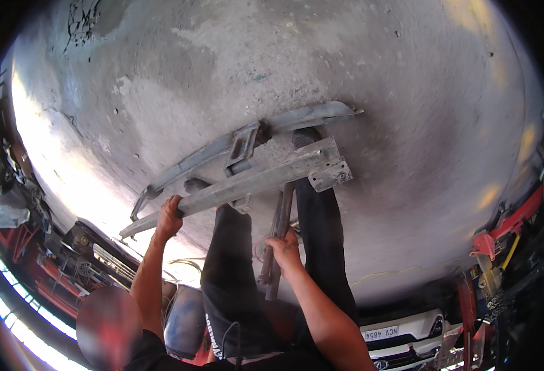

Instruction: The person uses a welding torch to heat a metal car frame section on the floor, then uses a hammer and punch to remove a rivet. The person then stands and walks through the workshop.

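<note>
A long grey metal beam (pixel 241 185) slants across in front of my legs, with a drilled bracket plate (pixel 331 175) at its right end. Near its left end, my left hand (pixel 170 217) is closed around it. Two narrow metal bars (pixel 279 213) run from under the beam toward my body. My right hand (pixel 284 246) is wrapped round these bars between my legs. Beyond the beam lies a curved metal bar (pixel 210 151), with a short slotted bracket (pixel 243 145) between the two. Whether all these parts are joined cannot be made out.
My shoes show partly beneath the metal parts on the stained concrete floor (pixel 408 123). A white car's front (pixel 402 337) stands at the lower right, near a red metal arm (pixel 513 216). Metal parts (pixel 86 247) are piled at the left, beside a blue-grey rounded container (pixel 183 324).
</note>
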`<state>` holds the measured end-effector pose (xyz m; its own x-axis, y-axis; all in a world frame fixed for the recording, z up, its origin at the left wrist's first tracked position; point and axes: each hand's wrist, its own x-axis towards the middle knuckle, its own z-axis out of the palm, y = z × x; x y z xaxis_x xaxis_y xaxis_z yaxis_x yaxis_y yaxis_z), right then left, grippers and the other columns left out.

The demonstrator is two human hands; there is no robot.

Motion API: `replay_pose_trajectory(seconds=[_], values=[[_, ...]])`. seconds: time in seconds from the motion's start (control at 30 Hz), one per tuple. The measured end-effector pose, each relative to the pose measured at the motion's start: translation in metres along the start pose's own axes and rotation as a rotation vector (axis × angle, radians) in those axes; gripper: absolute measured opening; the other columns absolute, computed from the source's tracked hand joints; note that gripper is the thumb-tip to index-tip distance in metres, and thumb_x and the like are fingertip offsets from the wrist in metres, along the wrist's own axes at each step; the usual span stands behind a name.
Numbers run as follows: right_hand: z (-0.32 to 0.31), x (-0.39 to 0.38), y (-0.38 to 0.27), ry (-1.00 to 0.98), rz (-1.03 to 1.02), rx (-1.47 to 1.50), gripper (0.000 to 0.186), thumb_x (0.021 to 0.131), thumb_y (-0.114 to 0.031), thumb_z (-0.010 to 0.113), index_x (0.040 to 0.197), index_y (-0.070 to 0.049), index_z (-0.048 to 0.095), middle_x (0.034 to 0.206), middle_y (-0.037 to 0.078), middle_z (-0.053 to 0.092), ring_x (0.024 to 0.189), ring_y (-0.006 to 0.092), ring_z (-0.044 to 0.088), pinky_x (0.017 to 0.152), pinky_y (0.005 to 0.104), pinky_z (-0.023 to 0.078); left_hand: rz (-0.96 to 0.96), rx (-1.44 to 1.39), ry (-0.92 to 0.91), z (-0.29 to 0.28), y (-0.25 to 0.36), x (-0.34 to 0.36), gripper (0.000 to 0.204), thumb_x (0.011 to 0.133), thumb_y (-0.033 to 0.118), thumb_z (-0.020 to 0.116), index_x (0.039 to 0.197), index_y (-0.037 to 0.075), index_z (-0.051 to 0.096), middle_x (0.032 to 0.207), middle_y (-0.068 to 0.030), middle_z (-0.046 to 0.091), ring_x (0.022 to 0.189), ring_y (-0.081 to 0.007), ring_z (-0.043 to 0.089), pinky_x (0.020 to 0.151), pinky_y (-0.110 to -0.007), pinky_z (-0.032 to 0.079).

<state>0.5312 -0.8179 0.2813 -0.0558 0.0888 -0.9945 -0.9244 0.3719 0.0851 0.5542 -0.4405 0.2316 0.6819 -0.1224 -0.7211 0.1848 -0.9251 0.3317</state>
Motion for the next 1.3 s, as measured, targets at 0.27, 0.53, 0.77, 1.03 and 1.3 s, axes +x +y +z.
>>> replay_pose_trajectory(seconds=[0.27,0.53,0.77,1.03,1.3], values=[[-0.011,0.012,0.027,-0.039,-0.053,0.047,0.029,0.084,-0.002,0.064,0.11,-0.005,0.052,0.086,0.006,0.063,0.07,0.0169,0.064,0.06,0.0322,0.053,-0.017,0.03,0.012,-0.026,0.005,0.014,0.047,0.07,-0.015,0.049,0.113,0.001,0.056,0.103,-0.0258,0.063,0.1,-0.0505,0.057,0.084,-0.053,0.047],[0.0,0.008,0.024,-0.034,-0.063,0.057,0.031,0.084,-0.001,0.061,0.112,-0.007,0.049,0.081,0.006,0.06,0.064,0.0175,0.063,0.056,0.0327,0.054,-0.045,-0.101,-0.21,-0.021,0.01,0.014,0.05,0.071,-0.011,0.051,0.119,0.002,0.058,0.106,-0.0252,0.065,0.105,-0.0476,0.061,0.089,-0.051,0.049],[0.017,0.011,0.041,-0.004,0.059,-0.072,0.031,0.082,-0.002,0.063,0.109,-0.007,0.048,0.08,0.009,0.061,0.059,0.022,0.063,0.052,0.0362,0.054,-0.042,-0.059,-0.382,-0.029,0.005,0.02,0.051,0.075,-0.003,0.055,0.126,0.001,0.055,0.115,-0.0282,0.065,0.113,-0.0456,0.06,0.096,-0.05,0.048],[0.019,0.021,0.078,-0.084,-0.116,-0.315,0.035,0.08,0.0,0.065,0.112,-0.006,0.051,0.083,0.006,0.059,0.066,0.0183,0.063,0.057,0.0351,0.054,-0.05,-0.136,-0.171,-0.148,-0.045,0.072,0.054,0.068,-0.006,0.057,0.122,-0.007,0.06,0.092,-0.0267,0.07,0.087,-0.0361,0.07,0.079,-0.043,0.053],[-0.014,-0.004,0.094,-0.053,-0.145,-0.457,0.036,0.078,-0.001,0.067,0.11,-0.004,0.052,0.081,0.008,0.059,0.064,0.0197,0.063,0.057,0.0345,0.053,-0.031,-0.004,0.205,0.031,0.014,0.018,0.034,0.071,-0.004,0.059,0.104,0.003,0.053,0.1,-0.0205,0.06,0.1,-0.0387,0.058,0.085,-0.049,0.044]])
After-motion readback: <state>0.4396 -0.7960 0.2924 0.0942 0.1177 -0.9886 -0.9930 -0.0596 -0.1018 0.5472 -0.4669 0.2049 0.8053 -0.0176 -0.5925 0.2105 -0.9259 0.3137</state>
